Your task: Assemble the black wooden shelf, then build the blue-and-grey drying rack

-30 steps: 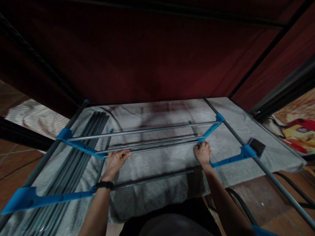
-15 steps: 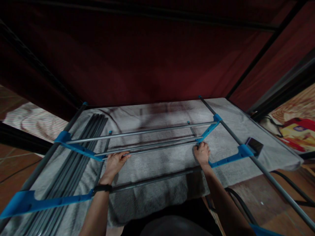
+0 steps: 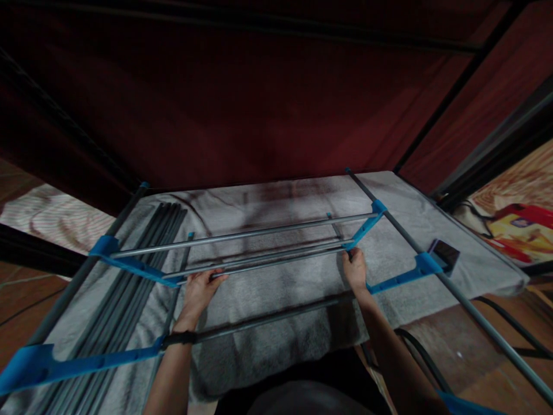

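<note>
A frame of grey metal tubes joined by blue plastic brackets lies in front of me. My left hand (image 3: 201, 291) is closed round the left part of a thin metal tube (image 3: 276, 262), beside the upper left blue bracket (image 3: 142, 270). The fingers of my right hand (image 3: 355, 268) are closed at the lower end of the upper right blue bracket (image 3: 365, 228), where the same tube meets it. Part of that joint is hidden by the hand. A second thin tube runs close behind the held one, and a thicker crossbar (image 3: 246, 234) lies farther back.
Several loose grey tubes (image 3: 125, 305) lie on the grey cloth (image 3: 276, 202) at the left. A phone-like dark object (image 3: 446, 255) rests by the right side tube (image 3: 475, 317). Dark red fabric (image 3: 268, 104) rises behind. A red and yellow package (image 3: 525, 230) is at far right.
My right hand has turned slightly, its fingers closing more round the bracket end. The left hand keeps its hold on the tube. The whole view has shifted a little.
</note>
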`<action>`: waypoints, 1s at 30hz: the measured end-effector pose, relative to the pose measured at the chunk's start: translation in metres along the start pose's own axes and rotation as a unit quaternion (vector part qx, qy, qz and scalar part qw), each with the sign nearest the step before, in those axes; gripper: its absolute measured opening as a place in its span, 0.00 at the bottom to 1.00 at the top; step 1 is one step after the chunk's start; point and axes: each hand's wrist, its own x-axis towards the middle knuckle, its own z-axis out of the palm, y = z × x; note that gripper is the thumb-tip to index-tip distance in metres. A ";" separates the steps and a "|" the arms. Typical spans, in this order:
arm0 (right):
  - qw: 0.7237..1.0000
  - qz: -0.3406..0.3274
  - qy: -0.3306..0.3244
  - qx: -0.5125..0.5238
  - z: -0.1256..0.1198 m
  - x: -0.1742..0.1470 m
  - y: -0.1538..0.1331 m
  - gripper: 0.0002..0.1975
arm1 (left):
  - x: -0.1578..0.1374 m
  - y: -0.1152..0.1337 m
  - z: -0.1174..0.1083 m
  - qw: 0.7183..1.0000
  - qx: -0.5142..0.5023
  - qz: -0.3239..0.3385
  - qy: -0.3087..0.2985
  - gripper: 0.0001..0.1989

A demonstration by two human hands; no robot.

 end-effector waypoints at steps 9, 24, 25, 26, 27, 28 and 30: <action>0.997 0.054 -0.023 -0.051 -0.002 0.011 -0.017 0.23 | 0.001 -0.003 0.002 1.000 -0.017 0.003 0.006 0.19; 0.991 0.086 -0.030 -0.097 -0.001 0.011 -0.023 0.24 | 0.003 0.004 -0.004 0.999 0.003 -0.029 -0.036 0.18; 0.991 0.087 -0.030 -0.098 -0.001 0.011 -0.024 0.24 | 0.003 0.004 -0.004 0.999 0.002 -0.031 -0.037 0.18; 0.991 0.087 -0.030 -0.099 -0.001 0.011 -0.024 0.25 | 0.003 0.004 -0.005 0.999 0.001 -0.032 -0.038 0.18; 0.991 0.087 -0.029 -0.101 0.000 0.011 -0.024 0.25 | 0.003 0.004 -0.005 0.999 -0.002 -0.031 -0.038 0.18; 0.991 0.087 -0.029 -0.102 0.000 0.010 -0.024 0.25 | 0.002 0.004 -0.005 0.999 -0.005 -0.030 -0.037 0.18; 0.990 0.087 -0.029 -0.104 -0.001 0.010 -0.025 0.25 | 0.002 0.004 -0.005 0.999 -0.009 -0.025 -0.035 0.19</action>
